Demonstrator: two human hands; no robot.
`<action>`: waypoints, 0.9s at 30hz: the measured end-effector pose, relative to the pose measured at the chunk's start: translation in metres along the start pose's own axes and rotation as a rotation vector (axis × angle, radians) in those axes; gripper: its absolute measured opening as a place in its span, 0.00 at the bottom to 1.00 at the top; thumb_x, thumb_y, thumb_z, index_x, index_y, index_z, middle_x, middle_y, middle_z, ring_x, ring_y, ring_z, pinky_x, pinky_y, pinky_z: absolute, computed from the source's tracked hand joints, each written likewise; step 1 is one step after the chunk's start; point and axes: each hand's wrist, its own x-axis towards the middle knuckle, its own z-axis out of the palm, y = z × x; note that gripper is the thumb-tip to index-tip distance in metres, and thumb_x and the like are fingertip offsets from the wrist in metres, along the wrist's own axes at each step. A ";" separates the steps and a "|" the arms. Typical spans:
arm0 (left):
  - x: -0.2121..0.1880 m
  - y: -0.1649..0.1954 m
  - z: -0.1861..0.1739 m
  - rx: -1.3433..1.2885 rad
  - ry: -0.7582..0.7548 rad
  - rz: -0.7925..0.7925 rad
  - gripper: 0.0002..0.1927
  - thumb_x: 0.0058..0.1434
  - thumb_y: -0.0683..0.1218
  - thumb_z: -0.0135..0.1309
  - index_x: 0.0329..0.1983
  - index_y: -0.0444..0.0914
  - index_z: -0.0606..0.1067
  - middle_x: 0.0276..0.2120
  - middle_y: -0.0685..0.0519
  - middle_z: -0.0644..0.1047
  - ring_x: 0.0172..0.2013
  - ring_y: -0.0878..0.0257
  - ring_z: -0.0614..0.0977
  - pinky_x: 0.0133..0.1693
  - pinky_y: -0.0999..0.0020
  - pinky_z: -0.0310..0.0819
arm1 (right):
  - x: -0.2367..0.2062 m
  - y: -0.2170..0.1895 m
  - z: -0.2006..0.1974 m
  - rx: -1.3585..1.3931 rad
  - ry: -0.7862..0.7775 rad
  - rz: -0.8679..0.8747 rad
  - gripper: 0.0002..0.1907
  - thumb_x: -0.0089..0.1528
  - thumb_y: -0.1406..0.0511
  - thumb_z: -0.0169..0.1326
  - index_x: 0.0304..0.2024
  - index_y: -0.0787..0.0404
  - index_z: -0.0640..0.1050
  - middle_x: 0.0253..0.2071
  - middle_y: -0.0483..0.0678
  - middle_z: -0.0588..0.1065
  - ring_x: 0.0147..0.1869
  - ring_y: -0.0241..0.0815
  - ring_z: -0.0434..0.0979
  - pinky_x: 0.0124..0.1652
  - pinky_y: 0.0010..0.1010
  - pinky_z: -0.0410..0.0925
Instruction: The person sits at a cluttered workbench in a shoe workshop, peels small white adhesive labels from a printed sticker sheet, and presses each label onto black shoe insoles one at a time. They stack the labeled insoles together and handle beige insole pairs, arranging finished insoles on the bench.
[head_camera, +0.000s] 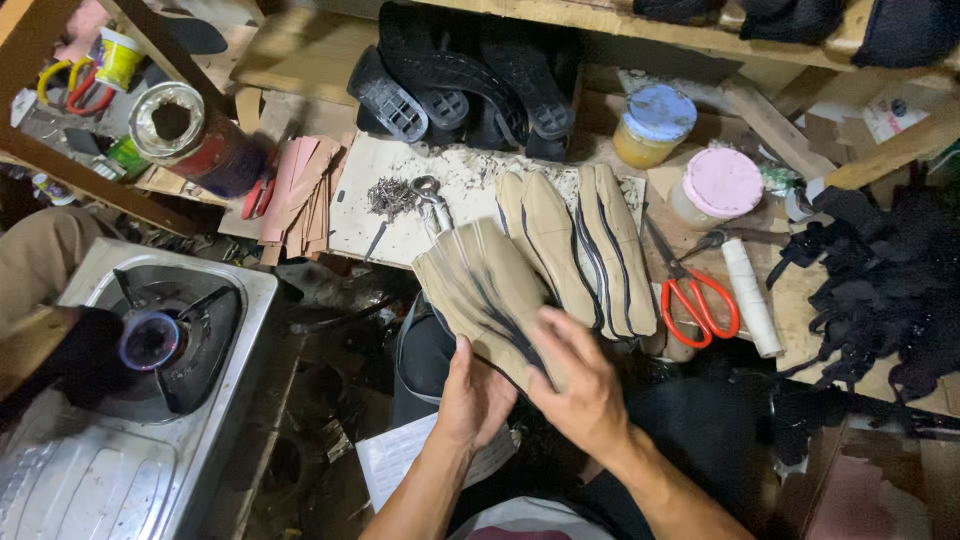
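I see both hands low at centre, working one tan shoe upper (490, 290) with dark stitched seams. My left hand (472, 395) cups it from beneath, fingers curled round the near edge, palm up. My right hand (580, 385) lies on top of it, fingers spread and pressed flat, thumb on the near side; the piece is pinched between the two hands. The upper is held tilted, just near of the bench edge, over my lap.

Just far and right of it, more tan uppers (585, 245) lie side by side on the wooden bench (800, 290). Red-handled scissors (695, 300) rest right of those, beside a white roll (750, 295). Farther off stand a blue-lidded jar (655, 125) and a pink-lidded jar (718, 188). Black rubber soles (470, 80) are stacked at the far centre. A small heap of nails (390, 197) and metal pincers (432, 200) sit left of the uppers.

Near left, a steel gas stove (120, 400) has its burner (150, 340) glowing faintly. An open tin can (185, 130) lies far left.
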 end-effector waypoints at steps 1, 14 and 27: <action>0.000 0.001 0.002 -0.014 0.011 -0.001 0.35 0.74 0.63 0.40 0.76 0.38 0.58 0.69 0.46 0.64 0.69 0.51 0.65 0.69 0.51 0.58 | 0.002 0.005 -0.006 -0.043 0.037 0.028 0.31 0.54 0.71 0.63 0.61 0.67 0.74 0.62 0.58 0.70 0.63 0.56 0.75 0.58 0.37 0.72; 0.006 0.003 0.013 -0.022 -0.016 -0.036 0.39 0.68 0.65 0.44 0.77 0.43 0.53 0.76 0.46 0.56 0.73 0.45 0.59 0.68 0.44 0.58 | 0.022 0.096 -0.057 -0.299 0.201 0.250 0.27 0.57 0.66 0.65 0.57 0.71 0.77 0.65 0.60 0.71 0.67 0.60 0.72 0.63 0.41 0.65; 0.014 -0.005 0.008 0.009 -0.090 -0.100 0.41 0.72 0.69 0.38 0.77 0.37 0.55 0.72 0.41 0.60 0.70 0.48 0.63 0.69 0.49 0.58 | -0.007 0.005 -0.013 0.026 -0.133 -0.033 0.28 0.52 0.68 0.65 0.55 0.70 0.76 0.62 0.63 0.70 0.64 0.60 0.72 0.60 0.42 0.66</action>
